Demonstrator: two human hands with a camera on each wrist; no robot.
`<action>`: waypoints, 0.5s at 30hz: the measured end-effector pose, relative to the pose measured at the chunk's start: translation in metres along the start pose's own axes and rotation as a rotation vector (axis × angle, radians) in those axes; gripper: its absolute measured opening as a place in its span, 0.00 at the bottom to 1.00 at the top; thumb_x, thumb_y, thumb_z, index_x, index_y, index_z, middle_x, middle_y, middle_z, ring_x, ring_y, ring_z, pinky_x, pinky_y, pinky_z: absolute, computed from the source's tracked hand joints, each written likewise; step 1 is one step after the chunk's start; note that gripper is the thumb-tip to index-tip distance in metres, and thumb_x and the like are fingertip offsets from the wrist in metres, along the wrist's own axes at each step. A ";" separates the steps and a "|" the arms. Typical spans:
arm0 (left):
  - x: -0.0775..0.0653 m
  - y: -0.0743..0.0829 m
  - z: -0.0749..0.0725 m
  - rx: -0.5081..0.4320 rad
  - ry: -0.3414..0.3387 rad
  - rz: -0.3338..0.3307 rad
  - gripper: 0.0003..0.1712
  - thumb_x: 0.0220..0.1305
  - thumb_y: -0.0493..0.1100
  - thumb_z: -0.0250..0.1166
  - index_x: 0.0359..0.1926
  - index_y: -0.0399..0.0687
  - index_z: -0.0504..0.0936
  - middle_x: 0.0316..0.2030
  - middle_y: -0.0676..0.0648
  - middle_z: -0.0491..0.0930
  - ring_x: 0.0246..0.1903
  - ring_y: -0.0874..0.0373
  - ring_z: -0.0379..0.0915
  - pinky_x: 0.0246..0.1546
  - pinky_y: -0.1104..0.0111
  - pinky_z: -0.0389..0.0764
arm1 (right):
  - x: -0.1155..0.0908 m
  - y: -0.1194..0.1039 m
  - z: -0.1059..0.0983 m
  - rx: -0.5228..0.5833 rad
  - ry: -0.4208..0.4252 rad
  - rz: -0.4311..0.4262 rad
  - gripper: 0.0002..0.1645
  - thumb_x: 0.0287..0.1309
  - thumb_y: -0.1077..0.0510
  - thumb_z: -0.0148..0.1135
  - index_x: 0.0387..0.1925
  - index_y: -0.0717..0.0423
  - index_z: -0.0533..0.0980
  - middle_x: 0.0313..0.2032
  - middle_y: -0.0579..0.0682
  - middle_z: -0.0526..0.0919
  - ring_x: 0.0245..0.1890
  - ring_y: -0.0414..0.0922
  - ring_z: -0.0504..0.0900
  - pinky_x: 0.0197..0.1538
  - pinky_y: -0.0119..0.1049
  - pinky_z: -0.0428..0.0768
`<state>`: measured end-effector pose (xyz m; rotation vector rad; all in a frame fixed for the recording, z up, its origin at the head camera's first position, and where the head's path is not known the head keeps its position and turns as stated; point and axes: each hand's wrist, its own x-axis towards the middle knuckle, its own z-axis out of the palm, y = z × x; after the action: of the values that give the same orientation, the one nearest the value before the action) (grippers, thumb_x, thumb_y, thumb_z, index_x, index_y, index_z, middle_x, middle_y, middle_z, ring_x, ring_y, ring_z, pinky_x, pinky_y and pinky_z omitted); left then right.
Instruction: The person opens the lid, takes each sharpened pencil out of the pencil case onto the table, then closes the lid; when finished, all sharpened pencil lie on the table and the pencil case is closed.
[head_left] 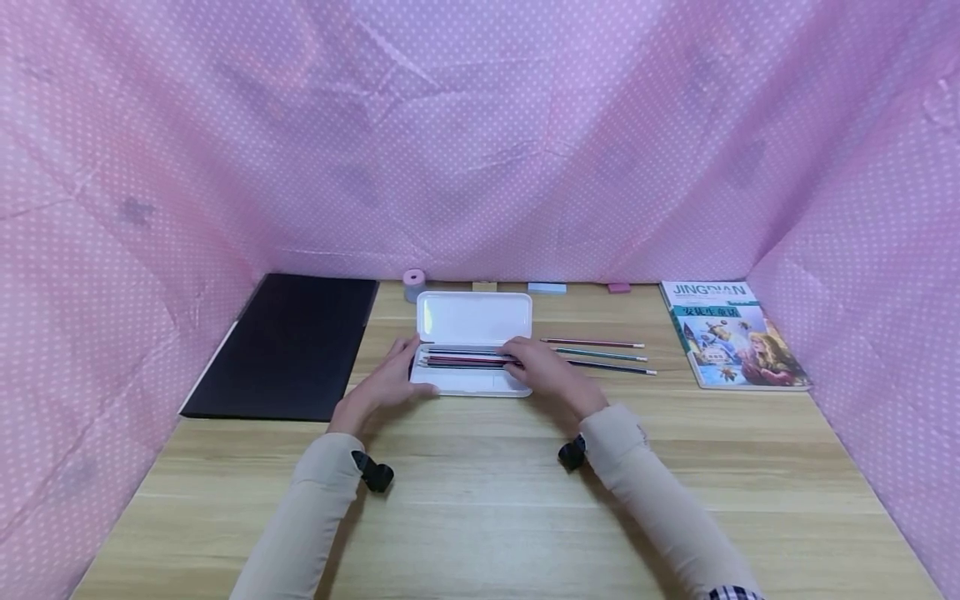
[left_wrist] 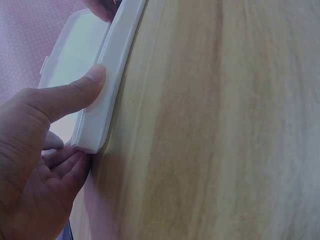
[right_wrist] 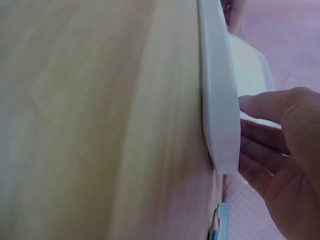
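A white pencil case (head_left: 474, 382) lies on the table with its lid (head_left: 474, 317) raised at the back. Several pencils (head_left: 457, 361) lie lengthwise in the tray. My left hand (head_left: 390, 379) grips the case's left end, thumb (left_wrist: 94, 80) over the front rim and fingers around the end wall. Over the right part of the tray, my right hand (head_left: 543, 367) bends its fingers inward and holds a pencil by its right end; the wall and hand hide its fingertips in the right wrist view. Three more pencils (head_left: 600, 342) lie on the table beside this hand, eraser ends pointing right.
A black folder-like sheet (head_left: 292, 346) lies left of the case. Along the back stand a pink-topped small cylinder (head_left: 413, 285), a tan block (head_left: 484, 287), a light blue block (head_left: 547, 288) and a pink block (head_left: 618, 288). A book (head_left: 731, 342) lies at the right.
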<state>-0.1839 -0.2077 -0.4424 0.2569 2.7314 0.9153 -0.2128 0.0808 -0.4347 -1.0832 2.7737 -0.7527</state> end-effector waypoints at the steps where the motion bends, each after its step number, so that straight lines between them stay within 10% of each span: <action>1: 0.000 0.000 0.000 0.001 0.001 -0.004 0.63 0.46 0.57 0.72 0.72 0.50 0.39 0.63 0.43 0.53 0.62 0.50 0.52 0.64 0.55 0.54 | 0.001 -0.002 0.000 -0.019 -0.001 -0.003 0.16 0.62 0.59 0.54 0.51 0.56 0.75 0.49 0.50 0.78 0.51 0.45 0.74 0.56 0.40 0.71; 15: 0.000 -0.002 0.000 -0.021 0.006 0.016 0.64 0.44 0.57 0.73 0.72 0.53 0.39 0.60 0.44 0.55 0.59 0.50 0.54 0.63 0.54 0.55 | 0.015 0.000 0.001 -0.050 -0.065 0.018 0.14 0.61 0.64 0.54 0.47 0.58 0.77 0.43 0.51 0.79 0.45 0.45 0.76 0.52 0.39 0.73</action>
<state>-0.1844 -0.2089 -0.4435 0.2725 2.7270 0.9500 -0.2235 0.0702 -0.4340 -1.0703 2.7579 -0.6372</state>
